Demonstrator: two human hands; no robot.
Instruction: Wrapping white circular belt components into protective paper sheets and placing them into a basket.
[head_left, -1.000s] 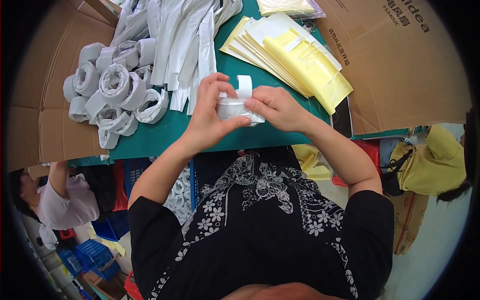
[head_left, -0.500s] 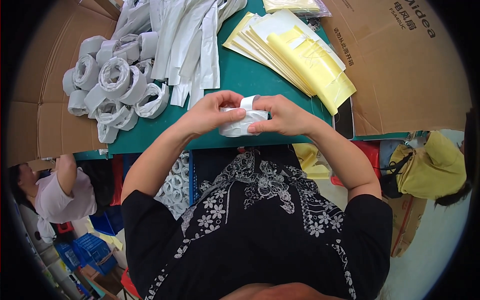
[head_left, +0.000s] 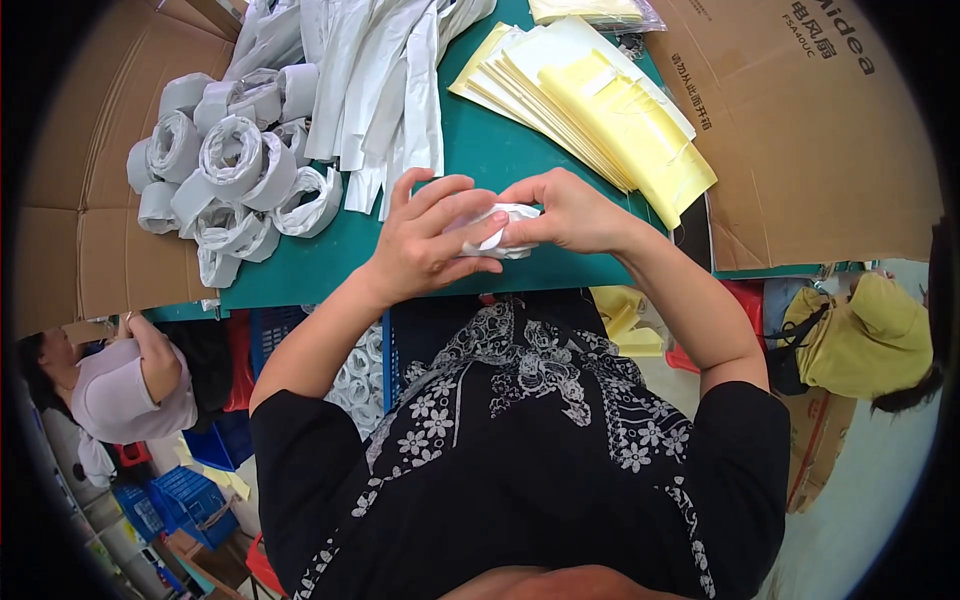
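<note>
A small rolled-up white strip is between my two hands, just above the front part of the green table. My left hand wraps its thumb and fingers round the roll's left side, with some fingertips raised off it. On the other side my right hand pinches the roll between thumb and fingers. Part of the roll is hidden by the fingers. To the left lies a heap of similar white rolls. Long flat white strips lie beyond my left hand.
A fanned stack of yellow and white sheets lies at the far right on the green table. Cardboard flaps stand on both sides. Below the table edge, a blue basket holds more white rolls. Other people sit at left and right.
My left hand has turned, and its fingers have spread over the roll. The roll has tilted and shifted slightly right and up. At the left, the other person's arm has lowered.
</note>
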